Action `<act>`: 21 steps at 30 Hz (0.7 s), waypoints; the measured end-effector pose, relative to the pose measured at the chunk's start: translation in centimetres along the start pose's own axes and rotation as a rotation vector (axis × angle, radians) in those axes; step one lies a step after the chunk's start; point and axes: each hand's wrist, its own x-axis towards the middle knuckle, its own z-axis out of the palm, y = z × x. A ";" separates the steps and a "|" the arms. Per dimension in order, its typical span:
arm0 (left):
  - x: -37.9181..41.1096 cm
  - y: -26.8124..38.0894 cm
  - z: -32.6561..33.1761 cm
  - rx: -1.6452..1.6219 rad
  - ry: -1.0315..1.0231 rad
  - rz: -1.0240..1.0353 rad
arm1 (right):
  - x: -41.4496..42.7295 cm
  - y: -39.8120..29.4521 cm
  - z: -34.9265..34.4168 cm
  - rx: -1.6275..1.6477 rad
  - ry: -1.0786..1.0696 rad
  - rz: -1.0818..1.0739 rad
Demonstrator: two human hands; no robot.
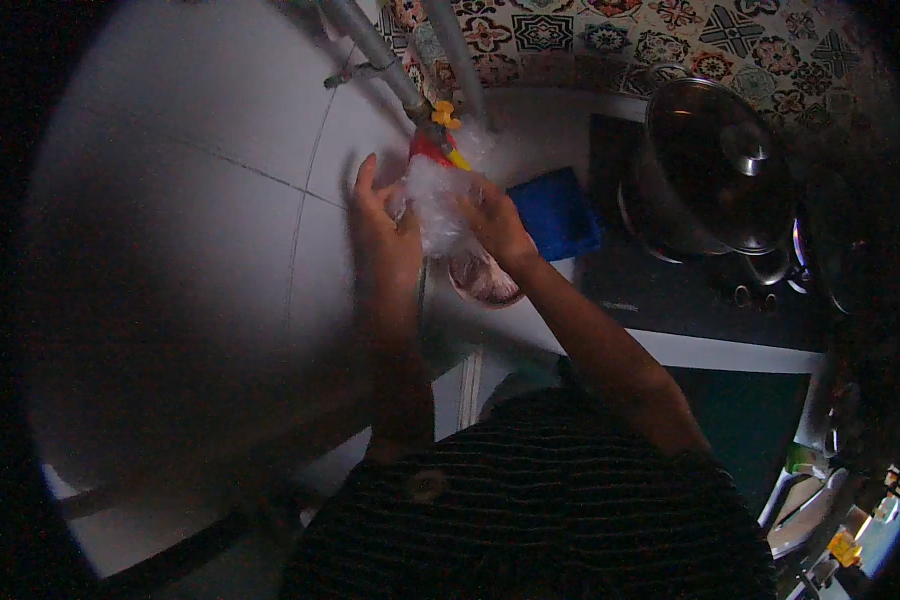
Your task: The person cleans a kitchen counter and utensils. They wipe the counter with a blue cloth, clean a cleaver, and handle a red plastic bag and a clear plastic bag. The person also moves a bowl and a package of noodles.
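Between my two hands is a crumpled clear plastic bag (436, 202), bright where it catches the light. My left hand (384, 225) grips its left side, thumb against the plastic and one finger raised beside the white tiled wall. From the right, my right hand (501, 225) holds the bag with bent fingers, some of them hidden by the plastic. Just beyond the bag are a red item (426, 148) and a yellow piece (459, 159), too blurred to name. Partly under my right hand lies a round pinkish dish (481, 279). A folded blue cloth (558, 214) rests to its right.
A grey metal pipe (367, 45) with a yellow valve handle (444, 115) comes down behind the bag. At right, a large pot with a glass lid (720, 165) stands on a black cooktop (622, 300). The white tiled wall (217, 225) is close on the left.
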 end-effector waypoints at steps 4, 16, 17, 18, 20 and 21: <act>3.9 -2.4 0.8 0.610 0.207 0.428 | -2.3 2.6 -4.6 -0.134 -0.044 -0.006; 8.9 -22.0 8.6 0.929 -0.008 0.413 | -19.4 2.4 -15.2 0.154 0.194 0.565; 8.6 -20.4 10.3 1.105 0.017 0.578 | -20.6 5.0 -16.9 0.361 0.205 0.534; 8.2 -20.4 10.6 1.125 -0.016 0.587 | -21.6 7.0 -18.7 0.555 0.210 0.495; 7.8 -21.2 10.9 1.034 -0.119 0.489 | -22.5 8.4 -19.9 0.429 0.272 0.493; 8.3 -21.7 9.8 1.024 -0.144 0.443 | -22.4 9.1 -20.4 0.441 0.249 0.503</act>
